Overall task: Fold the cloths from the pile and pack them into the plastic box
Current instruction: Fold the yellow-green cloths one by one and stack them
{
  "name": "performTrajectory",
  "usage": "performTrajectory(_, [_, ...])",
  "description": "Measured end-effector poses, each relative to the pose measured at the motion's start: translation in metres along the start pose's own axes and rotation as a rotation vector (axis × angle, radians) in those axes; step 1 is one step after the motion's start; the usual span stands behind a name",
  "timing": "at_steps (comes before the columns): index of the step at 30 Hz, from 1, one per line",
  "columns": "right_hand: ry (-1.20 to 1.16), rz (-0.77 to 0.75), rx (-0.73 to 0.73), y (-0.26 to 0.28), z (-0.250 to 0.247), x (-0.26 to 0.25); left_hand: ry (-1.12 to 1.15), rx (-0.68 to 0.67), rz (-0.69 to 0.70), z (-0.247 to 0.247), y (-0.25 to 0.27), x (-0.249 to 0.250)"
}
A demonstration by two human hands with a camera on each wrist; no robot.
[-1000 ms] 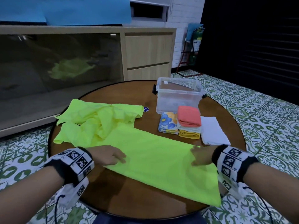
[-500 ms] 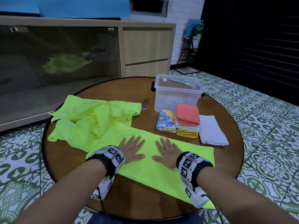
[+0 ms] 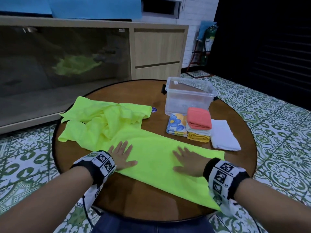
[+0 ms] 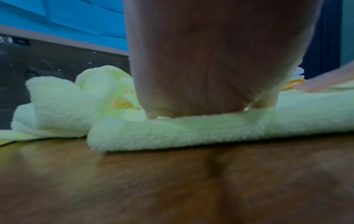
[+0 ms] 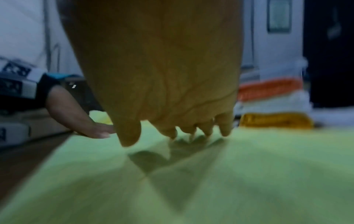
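Note:
A neon yellow cloth [image 3: 154,158] lies spread flat on the round wooden table [image 3: 134,195], its far left part still crumpled [image 3: 104,118]. My left hand [image 3: 122,155] presses flat on the cloth's left side, fingers straight. My right hand [image 3: 188,160] presses flat on its right side, fingers spread. The clear plastic box [image 3: 190,98] stands behind, with folded cloths in front of it: a floral one [image 3: 176,125], a coral one [image 3: 199,120] on top of a white and a yellow one [image 3: 198,137], and a white one [image 3: 223,137]. In the wrist views my left hand [image 4: 210,75] and right hand [image 5: 172,91] rest on the cloth.
The table's near edge [image 3: 151,217] lies close to my body. A wooden cabinet with a glass door [image 3: 67,64] stands behind the table. Patterned floor tiles [image 3: 277,132] surround it.
Half a second ago my hands lay side by side at the cloth's middle. They have slid apart, the left leftward and the right rightward, smoothing the cloth.

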State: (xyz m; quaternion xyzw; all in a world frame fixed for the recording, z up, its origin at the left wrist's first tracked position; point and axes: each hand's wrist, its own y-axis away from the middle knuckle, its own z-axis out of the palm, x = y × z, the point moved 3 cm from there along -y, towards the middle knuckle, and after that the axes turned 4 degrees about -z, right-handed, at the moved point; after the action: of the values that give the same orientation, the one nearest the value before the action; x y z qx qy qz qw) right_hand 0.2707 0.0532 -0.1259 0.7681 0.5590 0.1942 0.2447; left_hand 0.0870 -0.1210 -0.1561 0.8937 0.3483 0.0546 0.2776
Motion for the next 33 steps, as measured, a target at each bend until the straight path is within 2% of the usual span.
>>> performTrajectory(3, [-0.011,-0.064,-0.077,0.000,0.016,-0.011,0.031,-0.027,-0.016,0.004,0.008,-0.006])
performTrajectory(8, [-0.025,0.046,-0.112,0.000,0.006,0.019,-0.020,-0.139,-0.066,0.003,0.018,-0.008])
performTrajectory(10, [-0.022,0.114,-0.115,-0.003,-0.006,0.022,-0.024,-0.071,-0.091,-0.014,0.018,-0.004])
performTrajectory(13, [-0.086,0.168,-0.010,-0.006,-0.021,0.003,0.048,0.125,-0.061,-0.042,0.010,0.003])
performTrajectory(14, [-0.132,0.175,0.008,-0.008,-0.019,-0.006,0.061,0.153,-0.047,-0.045,0.004,0.007])
performTrajectory(17, [-0.242,0.196,-0.011,-0.016,0.007,-0.023,0.052,0.109,-0.059,-0.027,-0.015,0.020])
performTrajectory(20, [-0.274,0.203,-0.007,-0.028,0.022,-0.010,0.141,0.168,-0.077,-0.014,-0.027,0.022])
performTrajectory(23, [-0.258,0.198,-0.036,-0.037,0.015,0.006,0.199,0.157,-0.084,-0.018,-0.035,0.024])
performTrajectory(28, [-0.189,0.173,-0.016,-0.044,-0.006,0.019,0.192,0.102,-0.181,-0.027,-0.051,0.033])
performTrajectory(33, [-0.188,0.150,0.012,-0.043,-0.005,0.025,0.193,0.113,-0.191,-0.024,-0.043,0.030])
